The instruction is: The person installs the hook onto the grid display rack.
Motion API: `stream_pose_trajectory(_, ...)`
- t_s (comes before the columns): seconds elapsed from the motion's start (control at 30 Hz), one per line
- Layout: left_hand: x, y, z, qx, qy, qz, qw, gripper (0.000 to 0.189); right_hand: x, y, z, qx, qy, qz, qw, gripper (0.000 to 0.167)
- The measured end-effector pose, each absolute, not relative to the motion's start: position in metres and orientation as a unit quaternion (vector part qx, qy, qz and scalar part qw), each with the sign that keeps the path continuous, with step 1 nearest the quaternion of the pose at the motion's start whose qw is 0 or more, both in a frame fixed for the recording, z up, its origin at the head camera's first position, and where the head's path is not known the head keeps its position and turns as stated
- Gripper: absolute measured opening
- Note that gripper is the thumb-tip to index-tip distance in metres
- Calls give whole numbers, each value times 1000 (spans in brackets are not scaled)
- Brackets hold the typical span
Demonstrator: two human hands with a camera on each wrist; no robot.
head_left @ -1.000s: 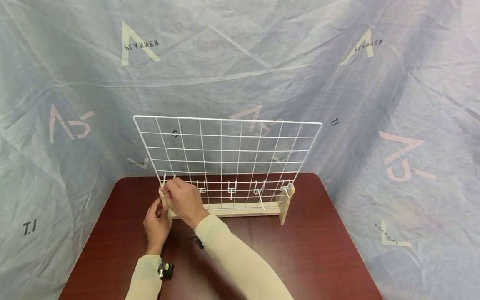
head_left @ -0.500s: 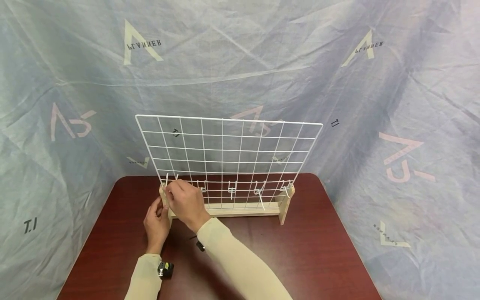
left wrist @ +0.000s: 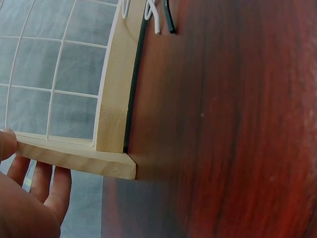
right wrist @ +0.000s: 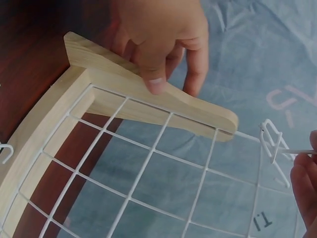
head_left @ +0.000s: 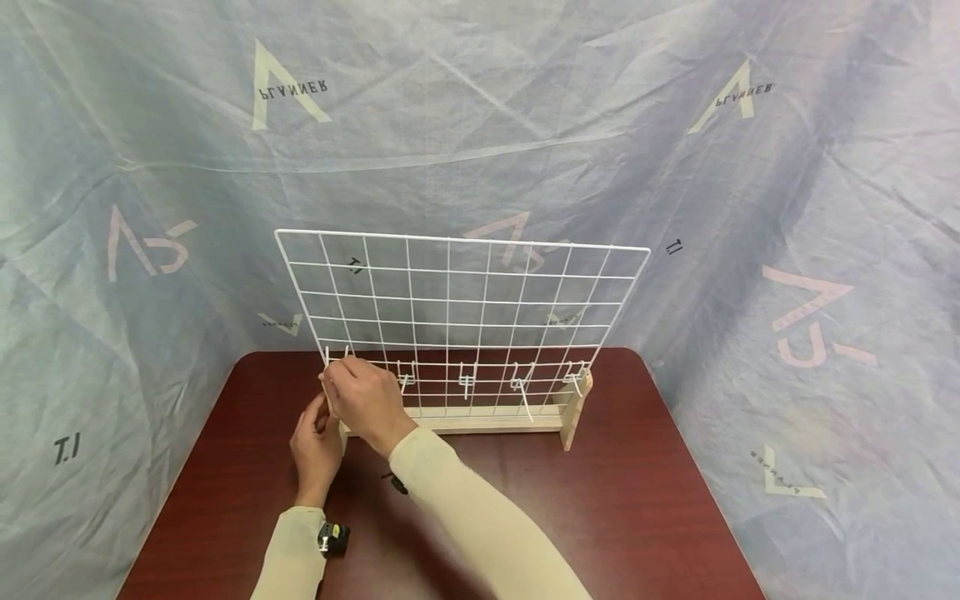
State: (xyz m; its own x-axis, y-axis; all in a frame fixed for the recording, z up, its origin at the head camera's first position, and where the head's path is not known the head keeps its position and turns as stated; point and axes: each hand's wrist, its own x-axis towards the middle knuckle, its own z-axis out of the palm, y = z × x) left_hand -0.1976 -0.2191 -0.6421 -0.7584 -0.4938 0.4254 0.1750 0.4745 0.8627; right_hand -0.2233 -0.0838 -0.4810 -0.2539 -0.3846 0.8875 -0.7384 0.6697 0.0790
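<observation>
Right wrist view: cropped right hand (right wrist: 304, 184) pinches a hook (right wrist: 270, 144), left hand (right wrist: 164, 34) grips the stand (right wrist: 119, 80).

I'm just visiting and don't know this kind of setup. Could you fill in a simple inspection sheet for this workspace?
Surface: reddish-brown table with a wood-grain look.
Job's things: white wire grid standing in a wooden stand; four white hooks on the grid's lower part; a fifth hook in hand.
Clutter: nothing seen.
Hands: left hand grips the stand's left side; right hand pinches the fifth hook at the grid; whether it is seated, I can't tell.
Cables: nothing seen.
Surroundings: grey-blue sheets with printed lettering, behind and on both sides.
</observation>
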Motion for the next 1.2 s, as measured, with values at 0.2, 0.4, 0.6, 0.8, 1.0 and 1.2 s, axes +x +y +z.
stream_pose_trajectory(0.2,-198,-220,-639,118,-793,-511,310,40,-229,-87,-489,355,-789,180,468,18)
stream_pose_trajectory(0.4,-198,-219,-638,121,-797,-513,295,40,-231,-87,-493,345,-803,200,442,14)
stream_pose_trajectory(0.6,-197,-219,-639,114,-800,-508,299,41,-230,-90,-494,342,-813,248,401,9)
stream_pose_trajectory(0.8,-196,-220,-639,118,-798,-507,303,42,-227,-92,-494,322,-830,274,363,13)
stream_pose_trajectory(1.0,-196,-218,-637,124,-796,-507,305,41,-225,-91,-495,302,-846,273,345,19)
stream_pose_trajectory(1.2,-195,-217,-638,115,-793,-507,319,39,-223,-92,-499,301,-848,273,342,18)
